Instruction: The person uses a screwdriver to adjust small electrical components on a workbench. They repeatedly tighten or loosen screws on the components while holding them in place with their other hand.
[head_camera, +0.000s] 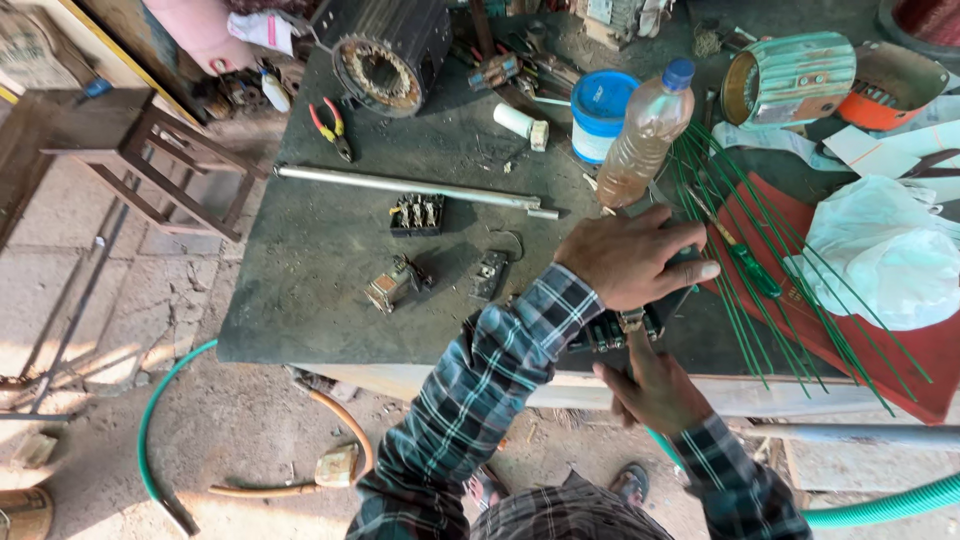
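Note:
My left hand (630, 262) lies palm down on a dark switch block (603, 335) at the front edge of the dark workbench (320, 250), fingers curled over it. Just below, my right hand (655, 388) grips the handle of a tool whose metal collar (632, 320) points up into the block. The tool's tip is hidden under my left hand. Both sleeves are dark plaid.
Several thin green rods (760, 250) and a green-handled screwdriver (750, 265) lie on a red mat (900, 350) to the right, beside a white bag (885, 250). A bottle of brown liquid (645, 135), blue tub (600, 115), metal bar (410, 186), small switch parts (415, 213), red pliers (332, 128) and a motor stator (385, 55) sit further back.

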